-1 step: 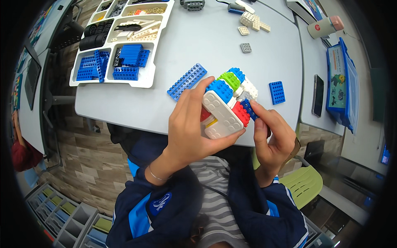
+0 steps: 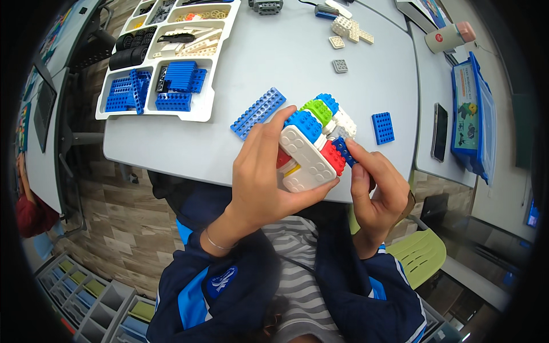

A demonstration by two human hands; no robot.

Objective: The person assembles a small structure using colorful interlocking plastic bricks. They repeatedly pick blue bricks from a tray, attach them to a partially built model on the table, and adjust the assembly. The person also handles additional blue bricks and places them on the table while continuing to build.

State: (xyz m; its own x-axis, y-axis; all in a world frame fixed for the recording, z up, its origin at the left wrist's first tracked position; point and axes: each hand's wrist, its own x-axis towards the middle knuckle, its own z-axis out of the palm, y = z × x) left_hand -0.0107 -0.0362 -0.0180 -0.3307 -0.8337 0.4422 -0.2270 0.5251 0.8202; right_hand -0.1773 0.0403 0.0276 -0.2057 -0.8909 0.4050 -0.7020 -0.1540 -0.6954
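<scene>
Head view: the left hand spreads around the toy block model, probably to steady it; to this hand's right, the right hand pinches a small blue brick just beside the model, seemingly for fine control.

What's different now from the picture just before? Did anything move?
Nothing visibly changed. The left hand still holds the colourful block model, and the right hand still pinches the small blue piece beside its red block. The white parts tray stayed put too.
</scene>
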